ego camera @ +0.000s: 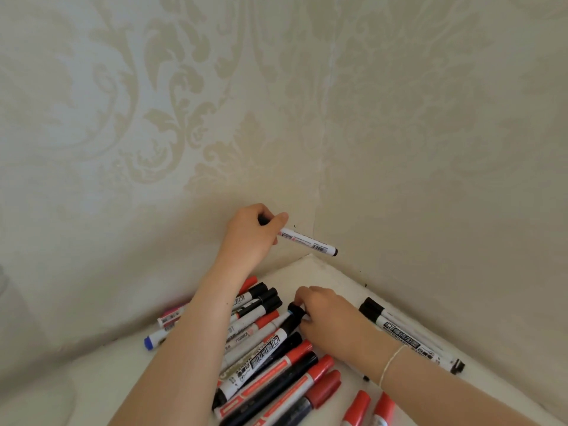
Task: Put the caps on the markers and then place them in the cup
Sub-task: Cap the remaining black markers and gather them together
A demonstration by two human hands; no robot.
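Head view: left grip [249, 232] holds marker [307, 241], cap end hidden; right grip [322, 312] pinches black cap [296, 310].

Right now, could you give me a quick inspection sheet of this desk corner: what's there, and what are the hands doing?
Surface: white tabletop set into a wall corner.
Job's things: pile of markers, red and black caps; one white marker held in the air; two markers lying along the right wall; no cup in view.
Clutter: nothing seen.
Hands: left hand grips the raised white marker; right hand pinches a black cap on the pile.
Cables: nothing seen.
Surroundings: cream patterned wallpaper.
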